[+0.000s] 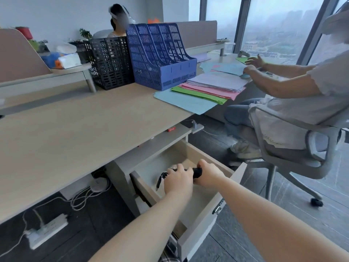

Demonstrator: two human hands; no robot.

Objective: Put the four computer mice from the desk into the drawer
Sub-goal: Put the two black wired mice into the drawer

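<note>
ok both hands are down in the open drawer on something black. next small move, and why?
Probably set it down and let go. Both the left hand and right hand hold a black mouse low inside the open drawer, and no mice show on the desk.

I see a pale wood tabletop running through an office. Behind it stand a blue file rack and a black one against a taupe partition. Right of the tabletop, tall windows show hazy grey daylight; below lies dark plank flooring.
</note>
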